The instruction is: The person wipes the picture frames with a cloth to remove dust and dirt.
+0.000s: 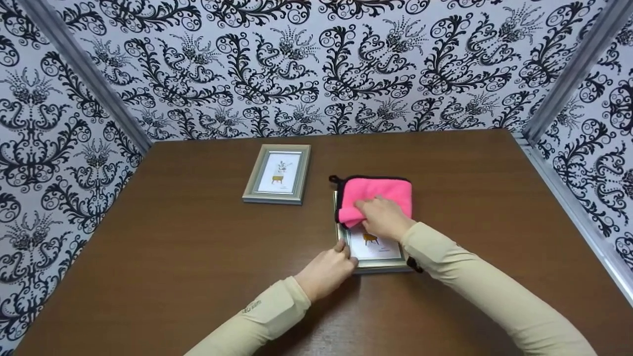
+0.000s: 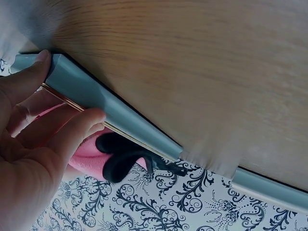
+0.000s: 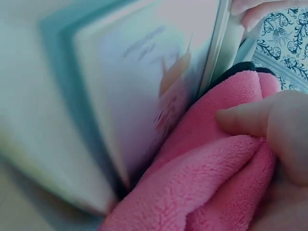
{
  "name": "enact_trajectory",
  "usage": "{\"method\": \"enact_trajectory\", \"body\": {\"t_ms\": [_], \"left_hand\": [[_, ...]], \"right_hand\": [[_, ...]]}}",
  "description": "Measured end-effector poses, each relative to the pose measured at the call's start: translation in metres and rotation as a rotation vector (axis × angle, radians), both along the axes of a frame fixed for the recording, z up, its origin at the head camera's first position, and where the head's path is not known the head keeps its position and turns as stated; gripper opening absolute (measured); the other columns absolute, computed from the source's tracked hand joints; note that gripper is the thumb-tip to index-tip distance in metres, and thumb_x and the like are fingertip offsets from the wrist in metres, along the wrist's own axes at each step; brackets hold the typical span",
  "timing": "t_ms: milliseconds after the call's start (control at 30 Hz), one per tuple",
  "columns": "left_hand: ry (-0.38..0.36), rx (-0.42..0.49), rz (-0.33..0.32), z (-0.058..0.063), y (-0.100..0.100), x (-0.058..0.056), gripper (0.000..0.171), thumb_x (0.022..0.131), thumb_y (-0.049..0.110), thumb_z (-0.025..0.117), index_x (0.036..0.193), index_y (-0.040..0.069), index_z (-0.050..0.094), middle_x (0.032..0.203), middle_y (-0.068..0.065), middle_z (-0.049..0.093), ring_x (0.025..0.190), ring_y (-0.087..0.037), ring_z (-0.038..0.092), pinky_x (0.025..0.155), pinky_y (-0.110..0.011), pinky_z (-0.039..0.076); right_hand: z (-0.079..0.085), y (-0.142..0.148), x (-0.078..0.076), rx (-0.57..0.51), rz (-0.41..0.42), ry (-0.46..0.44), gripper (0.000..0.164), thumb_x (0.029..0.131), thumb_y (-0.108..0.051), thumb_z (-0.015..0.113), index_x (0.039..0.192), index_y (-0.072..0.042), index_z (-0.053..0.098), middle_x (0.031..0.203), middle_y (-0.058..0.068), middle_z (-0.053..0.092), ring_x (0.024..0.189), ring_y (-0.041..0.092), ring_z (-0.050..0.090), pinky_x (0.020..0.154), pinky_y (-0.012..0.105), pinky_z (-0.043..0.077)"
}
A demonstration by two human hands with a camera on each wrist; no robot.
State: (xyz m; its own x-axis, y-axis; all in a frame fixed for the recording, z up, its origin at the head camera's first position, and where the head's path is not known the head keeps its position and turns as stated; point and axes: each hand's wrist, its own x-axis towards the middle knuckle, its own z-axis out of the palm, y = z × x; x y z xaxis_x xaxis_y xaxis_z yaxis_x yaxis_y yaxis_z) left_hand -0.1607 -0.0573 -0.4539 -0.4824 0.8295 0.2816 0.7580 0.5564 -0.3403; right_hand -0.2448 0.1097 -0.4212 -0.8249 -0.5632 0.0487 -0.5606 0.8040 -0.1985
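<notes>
A picture frame (image 1: 378,264) with a small chair print lies flat on the brown table, its upper half covered by a folded pink cloth (image 1: 383,188) with black edging. My right hand (image 1: 388,217) grips the cloth and presses it on the picture. In the right wrist view the thumb pinches a thick fold of the plush cloth (image 3: 192,183) against the glass. My left hand (image 1: 326,269) holds the frame by its lower left corner. Seen from the left wrist, thumb and fingertip lie on the silvery frame edge (image 2: 106,101).
A second picture frame (image 1: 277,199), also with a chair print, lies flat farther back to the left. Walls with a black-and-white scroll pattern (image 1: 316,64) enclose the table (image 1: 198,257) at the back and both sides, joined by metal posts (image 1: 568,74).
</notes>
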Motion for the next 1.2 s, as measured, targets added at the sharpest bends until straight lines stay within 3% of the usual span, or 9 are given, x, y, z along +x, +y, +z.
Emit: {"method": "enact_trajectory", "body": {"t_ms": [133,267,433,567,667,767,867,1033,1200], "left_hand": [[-0.008,0.012,-0.008,0.000,-0.001,-0.001,0.006,0.073,0.007,0.065,0.075,0.013,0.062,0.078,-0.005,0.058,0.079,-0.018,0.053,0.061,-0.021,0.049],[-0.036,0.023,-0.007,0.001,0.000,-0.001,0.006,0.074,0.007,0.064,0.074,0.012,0.062,0.075,-0.004,0.058,0.072,-0.016,0.054,0.057,-0.022,0.049],[-0.091,0.048,0.004,0.002,0.000,-0.001,0.005,0.075,0.009,0.065,0.072,0.012,0.061,0.071,0.000,0.058,0.066,-0.015,0.057,0.055,-0.023,0.049],[-0.134,0.058,0.025,0.004,0.001,-0.002,0.008,0.072,0.013,0.069,0.071,0.013,0.060,0.070,0.001,0.057,0.063,-0.014,0.057,0.054,-0.022,0.049],[-0.153,0.062,0.037,0.005,0.002,-0.002,0.010,0.071,0.013,0.070,0.070,0.013,0.060,0.068,0.002,0.055,0.060,-0.012,0.056,0.053,-0.021,0.049],[-0.162,0.070,0.043,0.006,0.003,-0.001,0.009,0.071,0.012,0.069,0.070,0.012,0.060,0.066,0.002,0.055,0.058,-0.012,0.055,0.052,-0.021,0.049],[-0.156,0.078,0.051,0.007,0.003,-0.001,0.008,0.071,0.010,0.069,0.069,0.012,0.061,0.066,0.001,0.055,0.058,-0.012,0.055,0.051,-0.021,0.049],[-0.124,0.077,0.049,0.005,0.004,0.000,0.007,0.071,0.008,0.068,0.070,0.011,0.062,0.068,0.000,0.057,0.060,-0.013,0.056,0.052,-0.021,0.049],[-0.102,0.061,0.040,0.002,0.004,0.001,0.005,0.073,0.009,0.066,0.072,0.011,0.063,0.071,-0.002,0.058,0.061,-0.014,0.057,0.052,-0.021,0.049]], "right_hand": [[-0.003,-0.005,-0.002,-0.106,0.148,-0.047,0.044,0.078,-0.002,0.055,0.122,-0.003,0.051,0.115,0.011,0.057,0.103,0.030,0.053,0.089,0.042,0.039],[-0.004,-0.001,-0.003,-0.147,0.280,-0.083,0.047,0.078,0.003,0.051,0.124,-0.005,0.050,0.125,0.012,0.050,0.114,0.030,0.045,0.097,0.042,0.031],[-0.002,0.017,-0.004,-0.071,0.313,-0.080,0.055,0.073,0.009,0.051,0.124,-0.010,0.052,0.129,0.011,0.047,0.118,0.030,0.041,0.098,0.045,0.029],[0.001,0.031,-0.004,0.061,0.264,-0.026,0.056,0.069,0.009,0.059,0.121,-0.012,0.055,0.129,0.010,0.047,0.117,0.032,0.041,0.097,0.049,0.028],[0.002,0.040,-0.001,0.150,0.165,0.050,0.051,0.070,0.007,0.062,0.118,-0.011,0.057,0.126,0.012,0.049,0.115,0.034,0.042,0.093,0.052,0.031],[0.002,0.045,0.004,0.215,0.049,0.129,0.041,0.073,0.000,0.064,0.112,-0.010,0.060,0.118,0.014,0.055,0.109,0.036,0.047,0.087,0.052,0.037],[0.001,0.040,0.012,0.263,-0.022,0.190,0.032,0.072,-0.013,0.068,0.103,-0.007,0.062,0.098,0.015,0.060,0.091,0.036,0.054,0.074,0.049,0.044],[-0.003,0.023,0.018,0.225,-0.091,0.206,0.021,0.071,-0.020,0.066,0.083,-0.005,0.059,0.066,0.010,0.053,0.058,0.028,0.050,0.049,0.041,0.043],[-0.005,0.009,0.014,0.110,-0.095,0.162,0.014,0.075,-0.016,0.063,0.082,-0.006,0.057,0.058,0.005,0.048,0.049,0.021,0.044,0.042,0.036,0.039]]}}
